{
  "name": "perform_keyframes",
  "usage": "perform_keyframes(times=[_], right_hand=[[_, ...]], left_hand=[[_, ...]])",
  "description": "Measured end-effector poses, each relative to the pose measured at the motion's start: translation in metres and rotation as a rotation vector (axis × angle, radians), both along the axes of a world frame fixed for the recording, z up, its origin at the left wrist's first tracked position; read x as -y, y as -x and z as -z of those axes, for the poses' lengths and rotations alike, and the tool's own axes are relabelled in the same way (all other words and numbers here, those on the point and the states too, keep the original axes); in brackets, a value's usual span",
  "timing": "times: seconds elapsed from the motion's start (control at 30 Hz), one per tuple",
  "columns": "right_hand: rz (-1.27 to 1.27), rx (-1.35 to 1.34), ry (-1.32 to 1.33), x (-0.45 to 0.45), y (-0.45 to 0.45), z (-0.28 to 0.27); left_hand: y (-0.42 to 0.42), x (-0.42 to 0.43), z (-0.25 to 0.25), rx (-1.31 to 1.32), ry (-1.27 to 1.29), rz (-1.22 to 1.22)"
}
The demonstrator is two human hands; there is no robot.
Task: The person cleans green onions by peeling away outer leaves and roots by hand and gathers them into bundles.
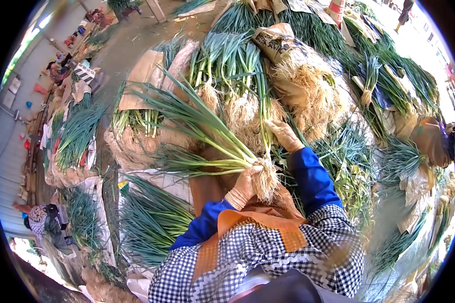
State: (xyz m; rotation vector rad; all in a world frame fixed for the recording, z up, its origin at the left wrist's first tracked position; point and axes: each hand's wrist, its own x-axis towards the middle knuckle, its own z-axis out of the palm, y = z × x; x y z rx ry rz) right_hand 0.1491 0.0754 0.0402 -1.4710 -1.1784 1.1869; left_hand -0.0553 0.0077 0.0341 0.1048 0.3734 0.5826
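Note:
My left hand (241,188) is wrapped around a bunch of green onions (217,144) just above the roots. Their leaves fan out to the upper left, and the pale roots (266,183) hang beside my fingers. Just above and to the right, my right hand (286,135) is closed on an upright green onion stalk (264,108), whose lower end meets the held bunch. Directly ahead lies a row of green onions (232,63) with roots toward me. A trimmed-looking pile of green onions (154,217) rests by my left elbow.
A brown printed sack (275,43) lies over a rooty bundle ahead on the right. Loose green leaves (346,156) are heaped by my right arm. More green onions (78,134) lie at the left, near a seated person (40,219). An orange apron (253,219) covers my lap.

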Motion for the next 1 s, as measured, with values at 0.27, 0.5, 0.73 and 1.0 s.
perform_keyframes(times=[0.27, 0.5, 0.73, 1.0], right_hand=[[0.238, 0.279, -0.462, 0.127, 0.019, -0.027], [0.414, -0.032, 0.147, 0.200, -0.067, -0.037], [0.262, 0.810, -0.444, 0.116, -0.021, -0.042], [-0.209, 1.086, -0.542, 0.111, 0.025, -0.001]], left_hand=[[-0.011, 0.002, 0.008, 0.133, -0.024, -0.039], [-0.018, 0.009, 0.016, 0.045, 0.015, -0.043], [-0.013, 0.012, 0.000, 0.099, -0.007, -0.047], [-0.013, 0.006, 0.007, 0.112, -0.018, -0.094]])
